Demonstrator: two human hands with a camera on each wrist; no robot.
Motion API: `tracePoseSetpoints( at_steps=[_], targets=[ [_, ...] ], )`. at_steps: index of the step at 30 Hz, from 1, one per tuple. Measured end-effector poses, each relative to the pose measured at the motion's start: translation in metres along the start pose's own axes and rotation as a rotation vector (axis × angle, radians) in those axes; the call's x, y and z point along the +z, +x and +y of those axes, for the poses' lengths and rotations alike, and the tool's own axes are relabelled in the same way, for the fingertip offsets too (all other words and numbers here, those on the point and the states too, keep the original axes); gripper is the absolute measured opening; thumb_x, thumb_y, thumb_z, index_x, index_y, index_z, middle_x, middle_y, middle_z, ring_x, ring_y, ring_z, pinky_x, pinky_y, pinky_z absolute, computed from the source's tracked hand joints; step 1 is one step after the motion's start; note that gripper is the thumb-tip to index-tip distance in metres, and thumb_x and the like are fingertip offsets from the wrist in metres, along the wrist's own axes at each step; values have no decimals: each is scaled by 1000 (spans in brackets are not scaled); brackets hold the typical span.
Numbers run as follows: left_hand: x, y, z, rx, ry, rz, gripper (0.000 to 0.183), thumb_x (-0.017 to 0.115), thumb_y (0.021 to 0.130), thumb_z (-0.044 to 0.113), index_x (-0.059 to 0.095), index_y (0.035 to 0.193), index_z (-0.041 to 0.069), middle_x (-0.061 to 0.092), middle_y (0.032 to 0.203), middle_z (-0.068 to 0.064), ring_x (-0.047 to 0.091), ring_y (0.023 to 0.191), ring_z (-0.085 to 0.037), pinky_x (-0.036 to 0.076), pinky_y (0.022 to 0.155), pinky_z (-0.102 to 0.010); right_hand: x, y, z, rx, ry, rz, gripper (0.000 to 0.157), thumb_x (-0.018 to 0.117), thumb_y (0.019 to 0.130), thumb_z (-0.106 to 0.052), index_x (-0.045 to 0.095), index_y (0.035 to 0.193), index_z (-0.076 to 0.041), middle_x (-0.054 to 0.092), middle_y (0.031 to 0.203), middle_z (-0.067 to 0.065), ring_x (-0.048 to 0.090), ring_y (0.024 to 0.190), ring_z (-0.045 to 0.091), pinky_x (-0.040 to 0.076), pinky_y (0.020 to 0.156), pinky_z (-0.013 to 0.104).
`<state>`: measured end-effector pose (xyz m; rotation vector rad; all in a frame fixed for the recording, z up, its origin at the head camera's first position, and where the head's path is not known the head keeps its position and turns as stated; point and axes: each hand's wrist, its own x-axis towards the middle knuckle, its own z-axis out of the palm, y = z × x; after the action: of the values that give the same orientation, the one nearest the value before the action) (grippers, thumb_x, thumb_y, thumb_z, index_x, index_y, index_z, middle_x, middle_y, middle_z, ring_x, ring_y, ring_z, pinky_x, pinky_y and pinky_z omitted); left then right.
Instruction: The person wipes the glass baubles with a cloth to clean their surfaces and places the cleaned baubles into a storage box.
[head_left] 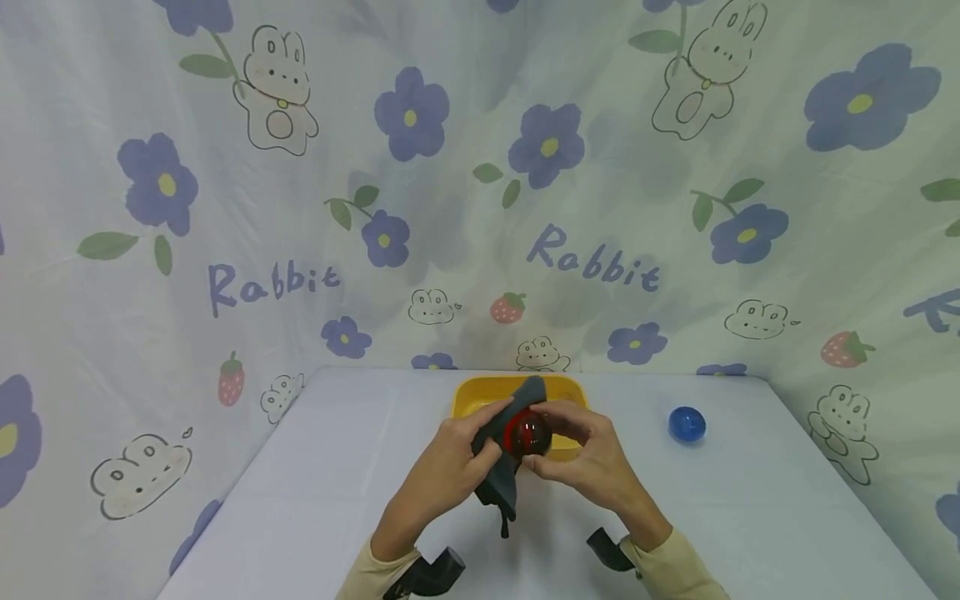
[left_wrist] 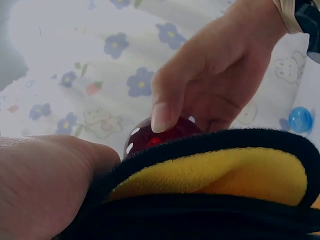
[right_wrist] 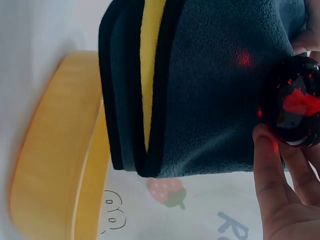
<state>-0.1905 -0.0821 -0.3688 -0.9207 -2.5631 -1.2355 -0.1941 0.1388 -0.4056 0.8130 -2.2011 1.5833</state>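
Note:
My left hand [head_left: 450,462] grips a folded cloth [head_left: 498,487], dark grey outside with black edging. Its yellow inner side shows between the folds in the left wrist view. A clear dark red ball [head_left: 531,433] rests against the cloth's grey face. Thumb and fingers of my right hand [head_left: 600,454] pinch this ball from the right side. In the right wrist view the ball [right_wrist: 295,102] looks nearly black with a bright red patch, and the cloth [right_wrist: 215,100] spreads beside it. Most of my left hand's fingers are hidden behind the cloth.
Behind my hands, partly covered by them, a yellow tray [head_left: 474,386] stands on the white table [head_left: 315,483]. A blue ball [head_left: 687,425] lies to the right. A rabbit-and-flower curtain [head_left: 450,208] hangs along the table's back and sides.

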Motion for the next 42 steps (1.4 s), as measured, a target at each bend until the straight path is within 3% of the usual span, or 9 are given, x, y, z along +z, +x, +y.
tracePoseSetpoints(
  at_steps=[8,18,24,37,42],
  targets=[
    [2,1,-2,-40,3,-7,56,52,90,5,50,145,13,61,79,-1,47,45,0,44,46,-18,-1,0,0,-9,-19,52,54,85,74,-16,65,125,-21,69,116,0,68,100,13,55,93,31],
    [3,2,1,-73,-8,-45,56,52,90,9,47,146,11,53,71,0,55,53,-3,47,49,-19,-7,2,5,6,-24,157,52,83,76,-15,65,124,-20,67,121,1,68,106,17,55,95,34],
    [4,0,3,-87,-20,-57,55,51,91,9,47,146,10,63,83,-5,61,60,-4,51,52,-18,-9,3,9,54,2,141,52,82,77,-14,64,125,-19,65,126,4,68,108,22,55,93,38],
    [2,-3,8,-116,-28,-89,55,50,93,9,47,147,13,49,66,-2,61,56,-3,53,53,-18,-9,2,13,120,3,119,63,84,75,-15,58,132,-17,65,128,8,68,110,25,53,97,37],
    [1,-4,11,-104,-35,-77,55,50,92,8,47,147,13,53,71,-2,61,58,-3,52,53,-18,-9,3,15,121,-53,121,58,84,76,-20,62,129,-17,67,125,3,68,108,21,54,96,33]
  ],
)
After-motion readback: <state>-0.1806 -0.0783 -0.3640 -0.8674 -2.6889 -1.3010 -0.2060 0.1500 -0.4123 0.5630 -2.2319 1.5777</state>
